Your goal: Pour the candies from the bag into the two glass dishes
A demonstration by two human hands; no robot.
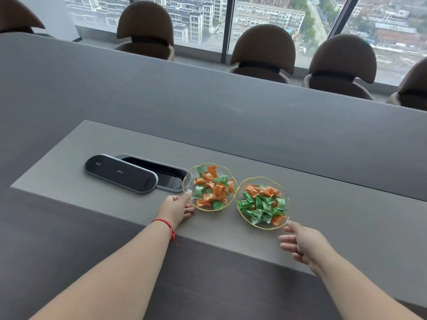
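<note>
Clear ribbed glass, edged with a thin gold scalloped rim, forms both dishes on the grey table (231, 112). The left dish (188, 179) holds a loose heap of wrapped candies (213, 189), mostly orange with several green ones mixed in. The right dish (286, 199) sits just beside it, their rims close but apart, and its candies (261, 205) are mostly green, with orange ones along the far edge and one near the front. All the wrappers are small crinkled pillow packs with printed faces. No bag shows in the view.

The left hand (176, 209) lies at the near-left rim of the left dish, thumb tip on the gold edge and fingers curled under the side, lightly gripping the dish. A red string bracelet (165, 224) circles that wrist. The right hand (302, 243) is open, fingers loosely spread and holding nothing, its thumb tip touching or just short of the near rim of the right dish; which of the two I cannot tell.

Left of the dishes a glossy black oblong lid (120, 174) with a metal border rests slid off an oval recessed box (161, 174) in the lighter centre panel. Brown round-backed chairs (263, 49) line the far side beneath tall windows.
</note>
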